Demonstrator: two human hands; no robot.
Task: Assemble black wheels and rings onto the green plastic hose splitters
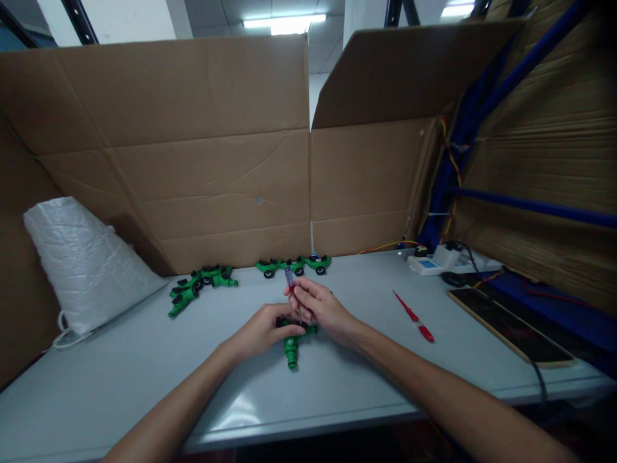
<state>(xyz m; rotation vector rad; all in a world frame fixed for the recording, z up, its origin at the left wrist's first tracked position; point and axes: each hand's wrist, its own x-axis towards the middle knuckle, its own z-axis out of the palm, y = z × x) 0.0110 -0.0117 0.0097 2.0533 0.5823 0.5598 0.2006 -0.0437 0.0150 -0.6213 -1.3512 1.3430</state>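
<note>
My left hand [267, 329] is closed around the top of a green part [290, 352] with black bits, which rests on the grey-white table near the middle. Just above that part, my right hand [321, 305] pinches a small screwdriver [290, 278] with a clear purplish and red handle, held upright. Its tip is hidden among the fingers. Behind my hands stands a row of green pieces with black wheels [294, 266]. More green pieces [207, 278] lie in a cluster to the left.
A red screwdriver [413, 316] lies to the right on the table [366, 379]. Farther right are a power strip [427, 265] and a dark flat panel [511, 321] with cables. A white wrapped bag [91, 263] leans at the left. Cardboard walls [216, 161] stand behind.
</note>
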